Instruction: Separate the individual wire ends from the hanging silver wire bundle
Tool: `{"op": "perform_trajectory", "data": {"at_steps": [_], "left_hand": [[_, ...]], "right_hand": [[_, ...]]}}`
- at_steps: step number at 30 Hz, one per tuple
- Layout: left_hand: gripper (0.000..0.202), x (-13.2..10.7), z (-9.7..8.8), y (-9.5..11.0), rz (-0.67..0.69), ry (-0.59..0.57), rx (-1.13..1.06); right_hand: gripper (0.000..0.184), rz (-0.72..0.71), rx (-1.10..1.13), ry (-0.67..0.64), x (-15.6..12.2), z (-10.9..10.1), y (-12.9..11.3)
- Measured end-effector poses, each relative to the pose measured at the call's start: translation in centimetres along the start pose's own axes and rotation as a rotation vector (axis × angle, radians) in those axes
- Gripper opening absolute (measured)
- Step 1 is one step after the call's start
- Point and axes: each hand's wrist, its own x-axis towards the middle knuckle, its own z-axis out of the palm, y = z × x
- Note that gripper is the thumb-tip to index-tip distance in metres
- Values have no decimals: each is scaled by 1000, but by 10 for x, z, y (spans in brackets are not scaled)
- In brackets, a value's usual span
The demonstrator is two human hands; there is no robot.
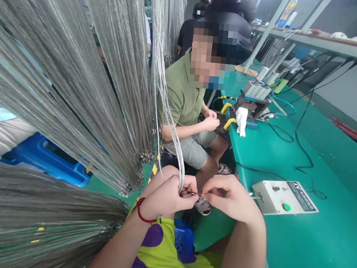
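Note:
My left hand (167, 198) is closed round a few grey cables (178, 151) that hang down from above into its fingers. Out of that grip toward the right runs a thin red and black wire end (195, 193). My right hand (233, 198) pinches the far end of this wire between thumb and fingertips. Both hands are close together above my lap, a short gap between their fingertips. Fine detail at the wire tips is too small to tell.
Thick bundles of grey cables (87, 58) hang at the left. A green table (329, 241) at the right bears a control box (282, 199) with a green button and a metal press (254, 97). A co-worker (183, 88) sits ahead. A blue stool (50, 155) stands left.

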Motion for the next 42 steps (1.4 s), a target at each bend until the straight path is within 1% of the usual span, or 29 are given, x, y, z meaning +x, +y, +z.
{"op": "perform_trajectory", "data": {"at_steps": [3,5,6,7,8,10,12,13,14,16,18,19,21,22,23,25,26,27,28,32,35,37,39,41,42], "left_hand": [[12,0,-2,4,25,10,3],[13,1,-2,5,9,33,-8],[13,2,-2,6,-16,55,-20],[14,3,0,6,-44,89,-42],[15,4,2,7,-72,140,-81],[19,7,8,9,-117,273,-211],[25,9,15,12,-139,391,-388],[28,10,20,14,-142,429,-478],[29,10,24,15,-144,452,-560],[32,10,33,18,-145,473,-695],[34,9,42,18,-144,484,-795],[34,9,45,18,-139,490,-833],[35,8,49,18,-111,509,-892],[35,8,50,18,-91,514,-916],[34,8,50,17,-70,508,-941],[34,7,48,16,-24,454,-993],[33,7,45,15,-8,403,-1010],[31,7,43,14,4,342,-1015],[30,6,39,12,7,280,-1006],[27,4,25,4,-48,54,-848],[27,3,15,-1,-107,-29,-681],[28,2,11,-2,-131,-26,-585],[30,1,7,-2,-154,21,-528],[33,1,5,-3,-191,88,-490],[34,1,4,-3,-199,119,-489]], "right_hand": [[20,-50,-123,-44,3,-3,-7],[22,-46,-188,-23,5,-2,-11],[21,-41,-221,17,5,1,-12],[18,-38,-255,87,5,5,-13],[15,-41,-290,187,5,11,-14],[11,-86,-365,456,5,27,-12],[10,-226,-457,720,6,46,-5],[14,-323,-504,818,7,56,1],[24,-420,-545,891,7,65,7],[43,-556,-596,982,9,79,19],[53,-598,-584,1037,10,87,27],[53,-593,-551,1058,11,88,29],[43,-542,-399,1085,13,89,28],[34,-479,-241,1081,15,88,27],[24,-392,-41,1047,16,87,25],[6,-212,364,900,21,83,20],[9,-143,517,806,23,79,19],[13,-98,619,713,26,75,18],[15,-75,673,630,28,69,18],[12,18,741,324,33,37,22],[7,68,695,121,34,14,22],[7,68,629,25,35,4,18],[6,50,554,-34,37,1,11],[7,34,443,-29,39,1,5],[9,34,352,9,40,2,2]]}}
